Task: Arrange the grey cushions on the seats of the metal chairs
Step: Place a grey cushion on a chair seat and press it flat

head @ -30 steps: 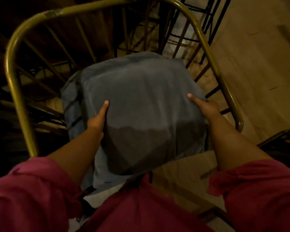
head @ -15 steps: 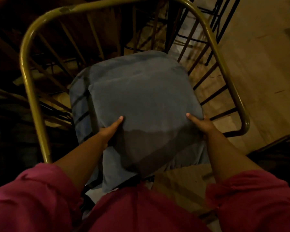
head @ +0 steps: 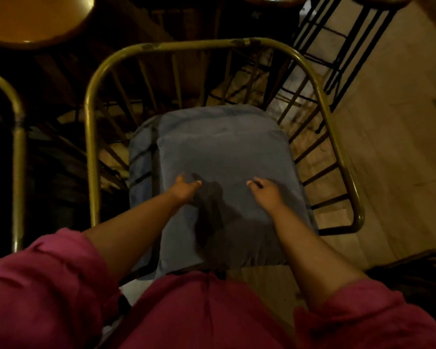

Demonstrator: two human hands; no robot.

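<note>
A grey-blue cushion (head: 224, 152) lies flat on the seat of a metal chair with a brass-coloured curved rail (head: 186, 45) and thin dark spokes. Its left edge hangs slightly over the seat's side. My left hand (head: 184, 188) rests on top of the cushion near its middle, fingers loosely apart. My right hand (head: 266, 193) lies on the cushion's top a little to the right, fingers curled down onto the fabric. Neither hand grips the cushion's edge.
A second brass chair rail (head: 18, 127) stands at the left. A round wooden table top (head: 33, 18) is at the upper left. Black wire chair frames (head: 337, 46) stand at the upper right, another dark frame (head: 418, 270) at the lower right. Pale floor (head: 393, 122) runs along the right.
Both hands have let go of the cushion's side edges and moved inward onto its top. The cushion has settled flat on the seat, and the view has pulled back.
</note>
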